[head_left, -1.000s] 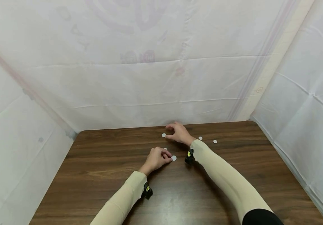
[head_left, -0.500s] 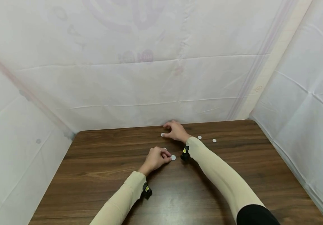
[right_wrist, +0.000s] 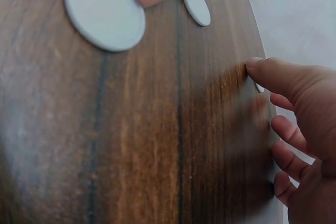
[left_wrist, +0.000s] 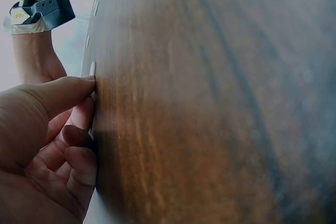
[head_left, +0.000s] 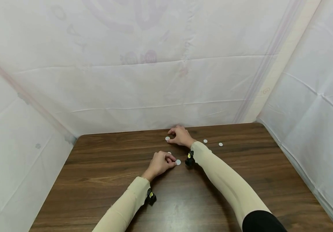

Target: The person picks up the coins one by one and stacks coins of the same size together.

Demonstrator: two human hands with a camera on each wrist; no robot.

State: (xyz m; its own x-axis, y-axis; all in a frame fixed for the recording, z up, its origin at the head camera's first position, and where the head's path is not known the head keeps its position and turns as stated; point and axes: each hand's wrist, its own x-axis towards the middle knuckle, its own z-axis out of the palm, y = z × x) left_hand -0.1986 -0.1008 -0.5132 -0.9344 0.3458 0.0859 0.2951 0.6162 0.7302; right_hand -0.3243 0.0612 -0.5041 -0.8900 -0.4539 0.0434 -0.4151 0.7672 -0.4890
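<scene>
In the head view, my left hand (head_left: 159, 163) is over the table with curled fingers. Its thumb touches the edge of a flat white disc (head_left: 178, 162); whether the fingers pinch the disc is unclear. Another white disc (head_left: 169, 153) shows just behind these fingers, mostly covered by them. Farther back, my right hand (head_left: 180, 136) is bent loosely, thumb and fingers apart, beside a third white disc (head_left: 167, 138). Seen in the right wrist view, the right thumb (right_wrist: 278, 72) rests at the tabletop, with a sliver of that disc (right_wrist: 260, 87) behind it.
Two smaller-looking white discs lie right of the right wrist, one nearer (head_left: 205, 141) and one farther (head_left: 220, 144). The brown wooden table (head_left: 102, 180) meets a white sheet wall (head_left: 143, 116) at its back edge. Another white sheet (head_left: 314, 135) hangs on the right.
My right wrist has shifted a little left, and its thumb has come closer to the rear disc. The left hand stays in place at its disc. The head view has drifted slightly.
</scene>
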